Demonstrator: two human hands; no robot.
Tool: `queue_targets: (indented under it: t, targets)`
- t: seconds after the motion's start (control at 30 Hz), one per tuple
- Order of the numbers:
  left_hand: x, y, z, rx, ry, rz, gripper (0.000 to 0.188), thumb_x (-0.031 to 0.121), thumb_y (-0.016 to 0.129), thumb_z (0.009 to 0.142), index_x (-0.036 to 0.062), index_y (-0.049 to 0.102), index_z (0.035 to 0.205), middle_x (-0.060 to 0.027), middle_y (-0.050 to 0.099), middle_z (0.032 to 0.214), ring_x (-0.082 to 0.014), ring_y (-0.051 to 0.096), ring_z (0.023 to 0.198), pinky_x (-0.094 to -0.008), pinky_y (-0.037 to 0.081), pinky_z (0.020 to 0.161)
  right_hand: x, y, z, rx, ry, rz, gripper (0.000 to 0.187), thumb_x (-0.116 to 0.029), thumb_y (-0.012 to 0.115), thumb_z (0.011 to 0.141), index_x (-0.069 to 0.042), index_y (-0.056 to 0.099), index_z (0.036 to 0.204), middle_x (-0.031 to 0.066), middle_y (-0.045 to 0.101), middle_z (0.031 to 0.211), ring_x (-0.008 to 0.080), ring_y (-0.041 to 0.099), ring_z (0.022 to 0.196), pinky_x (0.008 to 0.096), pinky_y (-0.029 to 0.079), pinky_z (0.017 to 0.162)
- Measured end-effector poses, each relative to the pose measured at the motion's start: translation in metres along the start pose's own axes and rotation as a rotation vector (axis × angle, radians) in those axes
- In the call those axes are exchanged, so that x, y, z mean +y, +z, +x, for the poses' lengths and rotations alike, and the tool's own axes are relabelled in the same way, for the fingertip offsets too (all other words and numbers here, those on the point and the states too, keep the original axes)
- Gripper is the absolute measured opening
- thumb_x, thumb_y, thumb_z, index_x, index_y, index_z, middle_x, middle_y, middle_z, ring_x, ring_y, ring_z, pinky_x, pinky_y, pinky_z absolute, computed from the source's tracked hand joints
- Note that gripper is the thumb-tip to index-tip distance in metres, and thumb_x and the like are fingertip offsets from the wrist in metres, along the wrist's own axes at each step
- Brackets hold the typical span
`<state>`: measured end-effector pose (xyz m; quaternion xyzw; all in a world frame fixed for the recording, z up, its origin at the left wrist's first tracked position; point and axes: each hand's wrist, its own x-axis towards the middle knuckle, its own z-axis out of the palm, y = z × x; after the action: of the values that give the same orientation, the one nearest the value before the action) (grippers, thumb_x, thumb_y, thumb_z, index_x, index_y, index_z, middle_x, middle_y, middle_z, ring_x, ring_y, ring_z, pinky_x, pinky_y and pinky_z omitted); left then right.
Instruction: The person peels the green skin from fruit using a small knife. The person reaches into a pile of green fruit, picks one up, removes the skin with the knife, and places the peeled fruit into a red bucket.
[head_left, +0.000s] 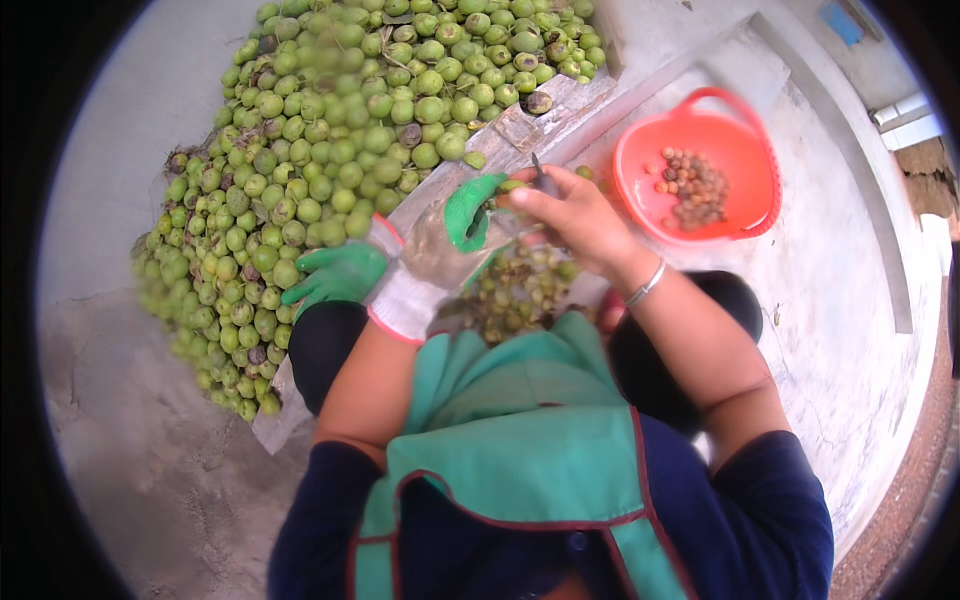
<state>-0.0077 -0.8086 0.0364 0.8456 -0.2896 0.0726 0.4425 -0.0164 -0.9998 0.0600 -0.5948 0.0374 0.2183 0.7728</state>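
At far left a heap of green fruits [285,200] runs past the top edge of the view, part of it smeared by blur. At its lower right lies a green glove [345,272], its pale cuff partly hidden behind the person's left wrist. The left hand [450,235], in a green-and-grey glove, has its fingers curled inward; its palm side is obscured, so one cannot tell whether they close on anything. Just beyond those fingertips is a small green piece [511,187], just beside the bare right thumb, its full shape hard to make out. Below, green-brown husk bits [515,290] show between the knees, partly covered by the hands and apron. The right hand [575,212] is clamped on a dark pointed tool [545,180], its lower end hidden by the fingers. Farther right, a red basket [632,190] contains brown nuts [692,188].
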Motion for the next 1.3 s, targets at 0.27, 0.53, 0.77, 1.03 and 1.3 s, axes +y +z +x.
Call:
queue_targets:
  t: [0.27,0.53,0.77,1.03,1.3]
  targets:
    - [-0.013,-0.004,-0.005,0.001,0.032,0.073,0.047,0.021,0.075,0.077,0.0090,0.059,0.120,-0.0102,0.065,0.092,-0.0217,0.064,0.077,-0.0347,0.052,0.065,-0.004,0.000,0.002,0.004,0.074,-0.105,0.034,-0.026,0.067,0.089,-0.003,0.056,0.112,0.0035,0.065,0.095,0.0118,0.063,0.076,0.0232,0.052,0.062]
    - [-0.012,-0.002,-0.008,0.053,0.069,-0.003,0.048,0.019,0.076,0.077,0.0077,0.058,0.121,-0.0101,0.065,0.095,-0.0191,0.059,0.069,-0.0327,0.049,0.063,0.004,0.004,0.000,-0.033,0.013,-0.031,0.032,-0.024,0.065,0.091,-0.003,0.054,0.112,0.0033,0.063,0.093,0.0145,0.068,0.079,0.0220,0.053,0.061]
    - [-0.026,0.010,-0.015,-0.019,-0.205,-0.322,0.042,0.023,0.060,0.092,-0.0019,0.053,0.125,-0.0106,0.062,0.115,-0.0174,0.061,0.103,-0.0309,0.050,0.087,0.007,0.010,-0.001,-0.013,-0.122,-0.027,0.030,-0.019,0.062,0.093,0.001,0.053,0.112,0.0059,0.062,0.092,0.0177,0.068,0.080,0.0244,0.056,0.066]
    - [-0.032,0.011,-0.020,0.056,-0.295,-1.005,0.050,0.028,0.055,0.094,-0.0039,0.045,0.131,-0.0128,0.057,0.124,-0.0211,0.061,0.104,-0.0320,0.051,0.087,0.009,0.010,-0.003,-0.088,-0.145,0.191,0.034,-0.019,0.061,0.093,0.002,0.049,0.117,0.0103,0.062,0.100,0.0207,0.068,0.083,0.0254,0.057,0.070]
    - [-0.016,-0.018,0.009,0.108,-0.413,-0.021,0.039,0.030,0.060,0.092,0.0037,0.058,0.121,-0.0066,0.065,0.107,-0.0168,0.062,0.095,-0.0324,0.050,0.082,0.000,-0.004,0.001,-0.054,-0.154,-0.034,0.036,-0.024,0.060,0.094,-0.001,0.051,0.121,0.0054,0.063,0.105,0.0128,0.065,0.087,0.0209,0.049,0.065]
